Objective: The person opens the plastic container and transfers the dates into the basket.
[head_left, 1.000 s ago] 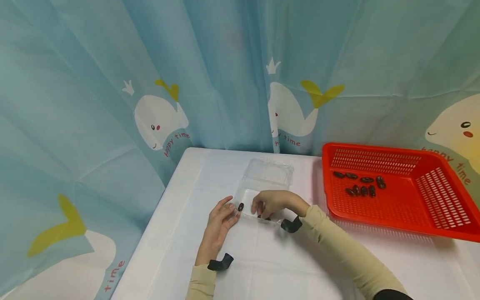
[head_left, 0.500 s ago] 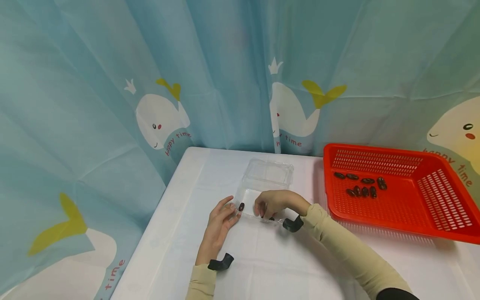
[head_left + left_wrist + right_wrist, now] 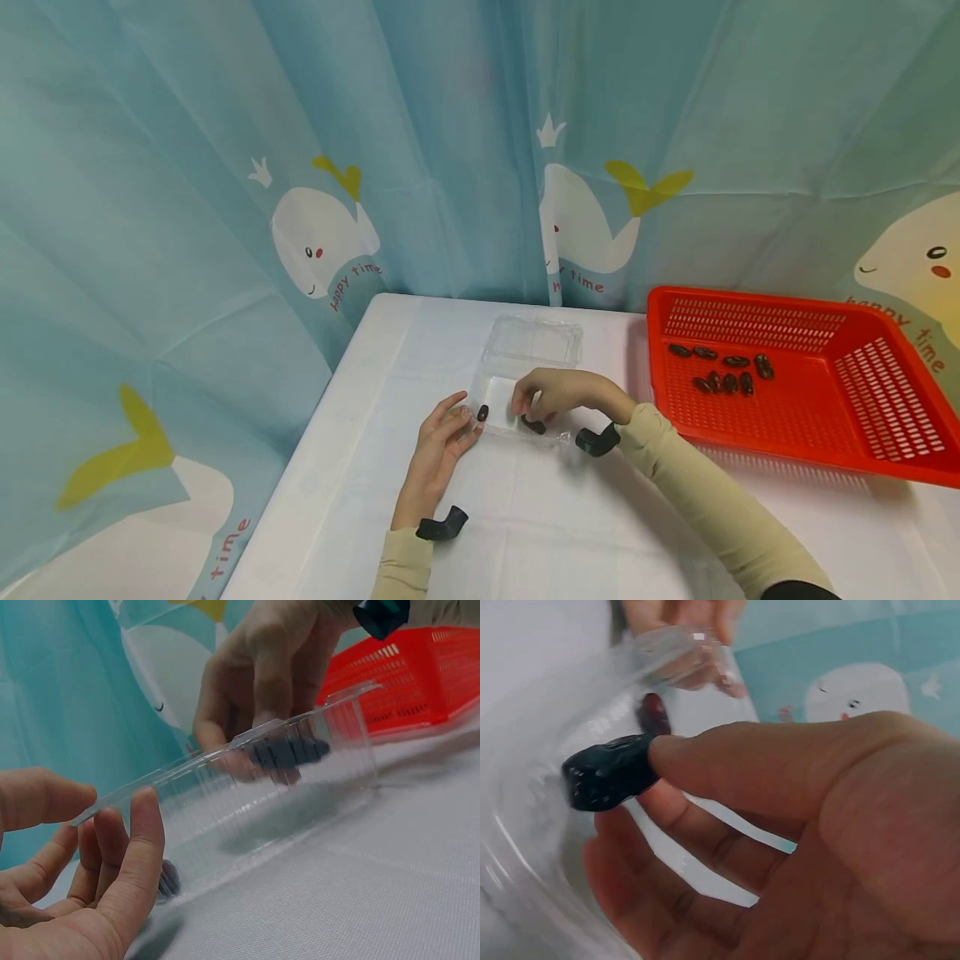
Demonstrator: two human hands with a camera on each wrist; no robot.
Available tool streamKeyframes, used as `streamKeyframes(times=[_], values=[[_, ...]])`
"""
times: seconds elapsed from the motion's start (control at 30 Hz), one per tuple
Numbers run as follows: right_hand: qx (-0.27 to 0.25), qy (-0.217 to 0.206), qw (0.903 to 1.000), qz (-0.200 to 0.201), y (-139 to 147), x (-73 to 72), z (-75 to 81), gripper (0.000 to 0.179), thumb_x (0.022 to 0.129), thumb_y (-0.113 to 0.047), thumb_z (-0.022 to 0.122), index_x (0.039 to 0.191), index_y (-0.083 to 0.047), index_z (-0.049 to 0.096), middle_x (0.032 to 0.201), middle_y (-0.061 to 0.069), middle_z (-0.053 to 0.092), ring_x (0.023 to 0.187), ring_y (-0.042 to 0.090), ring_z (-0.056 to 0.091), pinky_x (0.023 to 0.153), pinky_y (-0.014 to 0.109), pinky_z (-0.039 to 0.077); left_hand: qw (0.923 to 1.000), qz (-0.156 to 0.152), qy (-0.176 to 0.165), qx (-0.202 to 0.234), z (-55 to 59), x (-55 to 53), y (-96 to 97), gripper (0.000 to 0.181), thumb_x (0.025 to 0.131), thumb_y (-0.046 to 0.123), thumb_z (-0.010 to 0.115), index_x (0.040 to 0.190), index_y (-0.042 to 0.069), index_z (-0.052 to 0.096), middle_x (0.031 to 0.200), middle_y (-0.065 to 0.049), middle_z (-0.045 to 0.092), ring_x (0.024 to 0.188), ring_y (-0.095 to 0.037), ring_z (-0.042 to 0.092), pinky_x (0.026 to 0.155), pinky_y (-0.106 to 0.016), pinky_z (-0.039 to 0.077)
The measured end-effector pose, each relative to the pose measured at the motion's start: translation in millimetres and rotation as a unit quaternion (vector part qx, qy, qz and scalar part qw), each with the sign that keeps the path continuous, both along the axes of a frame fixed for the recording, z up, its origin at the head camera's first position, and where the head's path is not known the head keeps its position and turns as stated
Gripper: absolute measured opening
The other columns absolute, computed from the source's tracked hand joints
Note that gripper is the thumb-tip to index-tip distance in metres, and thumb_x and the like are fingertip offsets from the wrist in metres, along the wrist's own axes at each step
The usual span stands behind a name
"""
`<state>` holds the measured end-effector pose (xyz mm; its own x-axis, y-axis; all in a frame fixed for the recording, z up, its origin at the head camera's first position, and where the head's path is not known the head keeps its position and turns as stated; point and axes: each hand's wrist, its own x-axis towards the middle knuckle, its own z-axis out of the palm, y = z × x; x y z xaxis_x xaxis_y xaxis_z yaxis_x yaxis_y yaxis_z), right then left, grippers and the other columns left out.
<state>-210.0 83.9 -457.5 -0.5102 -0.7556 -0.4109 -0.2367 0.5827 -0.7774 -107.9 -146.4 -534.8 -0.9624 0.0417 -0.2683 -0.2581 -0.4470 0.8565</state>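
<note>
A clear plastic clamshell box (image 3: 498, 390) lies on the white table with its lid (image 3: 534, 340) folded back. My left hand (image 3: 438, 446) pinches the box's near left corner between thumb and fingers. My right hand (image 3: 553, 395) is over the box's right part, holding a dark, wrinkled date (image 3: 607, 772) between thumb and fingers. Seen through the clear wall in the left wrist view, the held date (image 3: 289, 752) is above the box floor. A second date (image 3: 483, 412) rests inside the box, near my left fingers.
A red perforated basket (image 3: 795, 417) stands at the right of the table, with several dates (image 3: 728, 383) in it. Another, pale basket rim (image 3: 780, 467) shows beneath. A blue curtain (image 3: 465, 150) with whale prints hangs behind the table.
My right hand has shifted slightly up and right, so its date now shows in the head view. The box has moved slightly left. My left hand stays at the box corner.
</note>
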Motion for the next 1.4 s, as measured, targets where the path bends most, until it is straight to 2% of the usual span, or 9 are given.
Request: streamKeyframes(times=[0.2, 0.33, 0.5, 0.67, 0.87, 1.0, 1.17, 1.4], values=[[-0.055, -0.067, 0.9935, -0.074, 16, -5.8, 6.3, 0.018, 0.091, -0.006, 0.061, 0.107, 0.0, 0.068, 0.095, 0.004, 0.066, 0.083, 0.016, 0.063, 0.08, 0.033, 0.06, 1.0, 0.001, 0.0, 0.006, 0.4, 0.0, 0.2, 0.048, 0.097, 0.012, 0.06, 0.143, 0.008, 0.045, 0.109, -0.005, 0.052, 0.096, -0.013, 0.057, 0.095, -0.031, 0.057], [-0.099, -0.106, 0.9832, -0.111, 29, -9.6, 9.2, 0.023, 0.093, -0.01, 0.062, 0.113, 0.001, 0.065, 0.099, 0.005, 0.067, 0.089, 0.019, 0.066, 0.087, 0.037, 0.061, 1.0, -0.004, 0.004, 0.006, 0.8, 0.6, 0.1, 0.049, 0.098, 0.012, 0.059, 0.144, 0.008, 0.043, 0.111, -0.005, 0.052, 0.096, -0.012, 0.057, 0.095, -0.031, 0.057], [-0.158, -0.136, 0.9645, -0.163, 43, -11.4, 17.9, 0.027, 0.095, -0.012, 0.061, 0.118, 0.001, 0.061, 0.101, 0.005, 0.064, 0.095, 0.019, 0.064, 0.093, 0.041, 0.059, 0.9998, -0.011, 0.013, 0.011, 1.2, 1.7, 0.0, 0.05, 0.098, 0.012, 0.058, 0.145, 0.006, 0.041, 0.108, -0.004, 0.052, 0.097, -0.012, 0.057, 0.096, -0.03, 0.057], [-0.2, -0.146, 0.9466, -0.206, 57, -13.1, 28.5, 0.027, 0.094, -0.01, 0.062, 0.119, 0.002, 0.059, 0.1, 0.003, 0.063, 0.091, 0.017, 0.063, 0.095, 0.044, 0.059, 0.9995, -0.016, 0.019, 0.017, 2.6, 2.3, 0.1, 0.052, 0.1, 0.012, 0.056, 0.147, 0.004, 0.037, 0.105, -0.001, 0.053, 0.097, -0.012, 0.057, 0.096, -0.03, 0.057], [-0.212, -0.156, 0.9363, -0.233, 74, -15.8, 35.8, 0.024, 0.095, -0.009, 0.063, 0.117, -0.001, 0.061, 0.096, 0.001, 0.065, 0.09, 0.016, 0.065, 0.097, 0.045, 0.057, 0.9997, -0.008, 0.015, 0.019, 1.0, 1.9, 0.1, 0.05, 0.099, 0.01, 0.056, 0.145, 0.005, 0.04, 0.106, -0.002, 0.053, 0.097, -0.013, 0.056, 0.095, -0.03, 0.057], [-0.219, -0.153, 0.9313, -0.248, 87, -17.8, 40.8, 0.028, 0.095, -0.009, 0.062, 0.121, 0.002, 0.058, 0.094, -0.001, 0.066, 0.088, 0.015, 0.066, 0.096, 0.045, 0.057, 0.9998, -0.008, 0.011, 0.016, -0.3, 1.0, 0.1, 0.049, 0.099, 0.01, 0.056, 0.145, 0.005, 0.04, 0.107, -0.003, 0.053, 0.097, -0.013, 0.056, 0.095, -0.031, 0.057], [-0.215, -0.135, 0.928, -0.273, 104, -18.4, 49.8, 0.038, 0.097, -0.013, 0.062, 0.126, 0.008, 0.052, 0.097, -0.001, 0.063, 0.087, 0.013, 0.065, 0.091, 0.038, 0.06, 0.9998, -0.007, 0.011, 0.017, -0.7, 0.7, 0.3, 0.05, 0.098, 0.01, 0.058, 0.145, 0.005, 0.041, 0.106, -0.003, 0.053, 0.095, -0.012, 0.057, 0.096, -0.031, 0.057], [-0.207, -0.132, 0.9187, -0.309, 134, -18.5, 59.2, 0.028, 0.097, -0.016, 0.062, 0.121, -0.002, 0.06, 0.099, -0.002, 0.062, 0.086, 0.012, 0.064, 0.088, 0.031, 0.061, 0.9996, -0.01, 0.02, 0.016, -0.5, 1.8, 0.5, 0.051, 0.098, 0.009, 0.058, 0.145, 0.006, 0.04, 0.105, -0.002, 0.052, 0.095, -0.012, 0.057, 0.097, -0.033, 0.056]])
